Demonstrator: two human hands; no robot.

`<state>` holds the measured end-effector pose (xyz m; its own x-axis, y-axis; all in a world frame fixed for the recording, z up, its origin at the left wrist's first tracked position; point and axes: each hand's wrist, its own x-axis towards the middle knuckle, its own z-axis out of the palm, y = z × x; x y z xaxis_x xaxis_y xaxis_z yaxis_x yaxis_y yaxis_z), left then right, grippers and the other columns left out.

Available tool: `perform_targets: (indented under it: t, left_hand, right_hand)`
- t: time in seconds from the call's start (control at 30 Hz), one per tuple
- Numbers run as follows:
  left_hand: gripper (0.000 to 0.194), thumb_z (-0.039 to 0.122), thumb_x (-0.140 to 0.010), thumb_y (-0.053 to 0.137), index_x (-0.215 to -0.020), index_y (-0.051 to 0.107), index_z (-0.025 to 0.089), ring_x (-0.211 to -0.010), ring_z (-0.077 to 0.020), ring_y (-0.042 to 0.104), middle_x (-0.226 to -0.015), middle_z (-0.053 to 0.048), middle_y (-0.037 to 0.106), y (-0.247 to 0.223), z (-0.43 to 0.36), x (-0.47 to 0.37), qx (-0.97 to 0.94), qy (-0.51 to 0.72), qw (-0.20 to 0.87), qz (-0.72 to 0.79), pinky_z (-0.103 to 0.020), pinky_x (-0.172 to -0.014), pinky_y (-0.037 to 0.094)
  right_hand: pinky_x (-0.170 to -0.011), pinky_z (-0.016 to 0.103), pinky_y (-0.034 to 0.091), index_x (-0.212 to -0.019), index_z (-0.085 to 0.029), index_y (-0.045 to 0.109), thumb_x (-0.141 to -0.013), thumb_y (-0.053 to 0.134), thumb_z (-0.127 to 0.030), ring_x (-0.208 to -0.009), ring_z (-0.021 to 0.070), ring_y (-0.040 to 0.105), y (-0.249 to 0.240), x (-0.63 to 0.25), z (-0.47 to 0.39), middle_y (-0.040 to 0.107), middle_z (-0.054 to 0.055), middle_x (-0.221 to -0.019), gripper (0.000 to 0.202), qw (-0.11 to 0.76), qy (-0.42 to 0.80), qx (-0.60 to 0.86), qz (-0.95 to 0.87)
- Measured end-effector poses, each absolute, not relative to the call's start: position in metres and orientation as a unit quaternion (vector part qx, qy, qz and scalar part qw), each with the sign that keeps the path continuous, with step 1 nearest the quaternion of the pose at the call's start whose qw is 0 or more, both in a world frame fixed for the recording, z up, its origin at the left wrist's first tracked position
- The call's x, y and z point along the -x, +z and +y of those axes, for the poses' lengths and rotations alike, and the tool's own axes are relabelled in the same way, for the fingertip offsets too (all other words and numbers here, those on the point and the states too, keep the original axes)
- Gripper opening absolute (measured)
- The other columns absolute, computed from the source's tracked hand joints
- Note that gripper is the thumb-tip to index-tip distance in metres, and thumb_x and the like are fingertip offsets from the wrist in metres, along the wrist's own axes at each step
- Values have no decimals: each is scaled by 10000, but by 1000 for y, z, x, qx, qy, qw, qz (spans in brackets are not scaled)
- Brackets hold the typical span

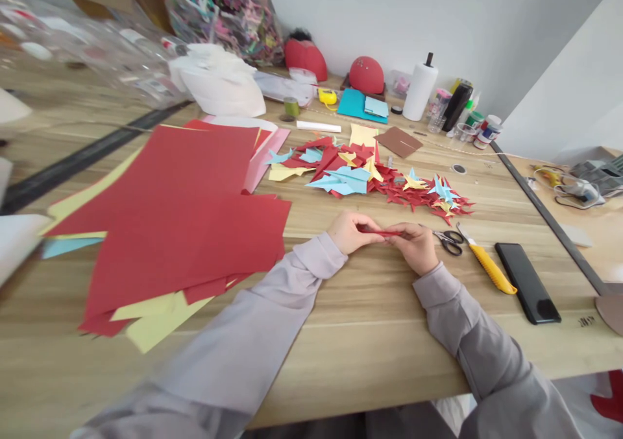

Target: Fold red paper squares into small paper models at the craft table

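Between my two hands is a narrow folded piece of red paper point(387, 233), held level a little above the wooden table. My left hand point(354, 231) pinches its left end, and my right hand point(415, 244) grips the right end with thumb and fingers. Just beyond lies a heap of folded paper shapes in red, blue and yellow, among them a light blue paper plane point(341, 181). Black-handled scissors point(451, 241) rest right of my right hand, their blades partly hidden behind it. Large red paper sheets point(180, 199) are stacked to my left, over yellow ones.
A yellow utility knife point(491, 267) and a black phone point(528, 283) lie at the right. Along the back stand a white roll point(421, 91), several bottles and a red dome-shaped object point(366, 74). Plastic bottles point(126, 56) and a stuffed clear bag point(228, 14) fill the back left.
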<state>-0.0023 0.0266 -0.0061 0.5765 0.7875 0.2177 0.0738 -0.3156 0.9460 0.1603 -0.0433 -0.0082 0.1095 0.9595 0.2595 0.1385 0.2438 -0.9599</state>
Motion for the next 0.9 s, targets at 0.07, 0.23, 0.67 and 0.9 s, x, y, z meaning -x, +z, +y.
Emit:
perform_targets:
  t: [0.07, 0.23, 0.67, 0.9]
  left_hand:
    - [222, 338, -596, 788, -682, 738, 140, -594, -156, 637, -652, -62, 719, -5, 26, 3, -729, 348, 510, 296, -246, -594, 498]
    - [218, 325, -588, 789, -676, 733, 134, -532, -133, 601, -607, -54, 700, -1, 17, 6, -694, 360, 538, 314, -228, -519, 464]
    - [267, 280, -555, 803, -772, 738, 139, -499, -107, 575, -667, -48, 715, 0, -12, 19, -624, 340, 611, 347, -214, -466, 457]
    - [338, 316, -543, 814, -799, 738, 108, -494, -113, 582, -624, -69, 696, 0, -10, 17, -569, 316, 680, 338, -227, -467, 468]
  right_hand:
    - [-621, 283, 580, -761, -209, 734, -661, 731, -250, -617, 169, 682, -8, -161, -43, 732, 19, -700, 108, 551, 381, 487, -561]
    - [-639, 301, 585, -801, -213, 736, -702, 714, -344, -636, 175, 686, -6, -160, -44, 735, 30, -724, 166, 533, 384, 476, -585]
    - [-639, 279, 571, -789, -224, 751, -731, 702, -273, -662, 172, 688, 4, -151, -61, 747, 42, -759, 90, 505, 346, 476, -631]
    - [-612, 281, 575, -762, -220, 747, -715, 706, -282, -635, 172, 681, 3, -153, -60, 745, 48, -746, 88, 501, 347, 492, -622]
